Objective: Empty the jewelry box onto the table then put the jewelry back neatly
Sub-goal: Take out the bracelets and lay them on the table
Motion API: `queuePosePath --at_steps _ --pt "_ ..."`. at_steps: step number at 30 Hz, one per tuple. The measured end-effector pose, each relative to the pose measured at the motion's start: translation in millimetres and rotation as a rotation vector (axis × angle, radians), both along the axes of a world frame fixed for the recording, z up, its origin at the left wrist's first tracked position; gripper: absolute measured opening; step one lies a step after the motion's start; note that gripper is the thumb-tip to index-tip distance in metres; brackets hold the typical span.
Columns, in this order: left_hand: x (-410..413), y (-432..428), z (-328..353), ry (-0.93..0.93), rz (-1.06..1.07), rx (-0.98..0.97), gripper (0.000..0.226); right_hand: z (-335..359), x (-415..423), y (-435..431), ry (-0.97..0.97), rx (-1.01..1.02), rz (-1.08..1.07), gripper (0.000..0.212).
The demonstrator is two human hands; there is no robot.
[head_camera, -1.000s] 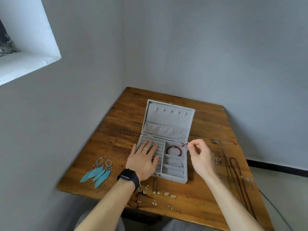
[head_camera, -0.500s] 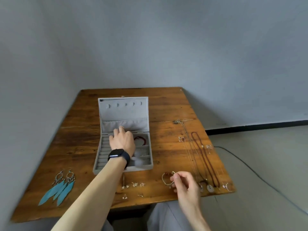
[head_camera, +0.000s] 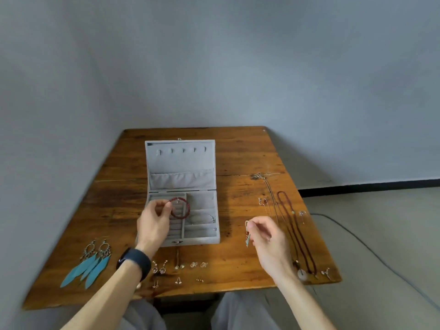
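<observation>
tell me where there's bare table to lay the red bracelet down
Bare wood lies left of the jewelry box, above the feather earrings; also between the box and the necklaces, and at the far right corner of the table. Crowded: the front strip of small earrings and the right edge.

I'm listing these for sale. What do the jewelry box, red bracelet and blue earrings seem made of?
Jewelry box: grey, matte, soft-looking surface, likely velvet or flocked fabric; no shine. Red bracelet, in the left hand: dark red ring, finely textured, perhaps tiny beads or braided cord; too small to tell. Blue earrings: matte teal feather-like drops under dark, metal-looking hoops.
</observation>
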State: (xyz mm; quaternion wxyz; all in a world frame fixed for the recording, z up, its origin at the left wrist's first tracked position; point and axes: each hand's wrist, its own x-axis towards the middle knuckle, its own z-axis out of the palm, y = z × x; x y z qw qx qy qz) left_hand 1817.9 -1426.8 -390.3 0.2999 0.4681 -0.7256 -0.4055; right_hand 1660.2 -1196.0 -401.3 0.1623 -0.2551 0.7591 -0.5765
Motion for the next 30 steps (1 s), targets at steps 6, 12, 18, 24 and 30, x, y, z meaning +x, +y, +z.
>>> queuePosePath --at_steps 6,12,18,24,30 --pt "4.0 1.0 -14.8 -0.076 0.008 -0.012 0.018 25.0 -39.1 -57.2 0.054 0.051 0.015 0.007" --pt "3.5 0.6 -19.0 -0.145 0.044 -0.011 0.019 16.9 -66.5 -96.2 0.241 0.408 -0.052 0.009" --pt "4.2 0.0 -20.9 -0.152 0.056 -0.049 0.017 1.5 -90.1 -99.2 0.498 0.623 -0.062 0.013" --pt "4.0 3.9 -7.4 -0.035 -0.060 -0.024 0.015 4.9 -99.0 -73.5 0.413 0.493 -0.102 0.023" --pt "-40.1 32.9 25.6 -0.057 -0.324 -0.116 0.001 -2.6 -81.0 11.4 0.424 0.358 -0.263 0.016"
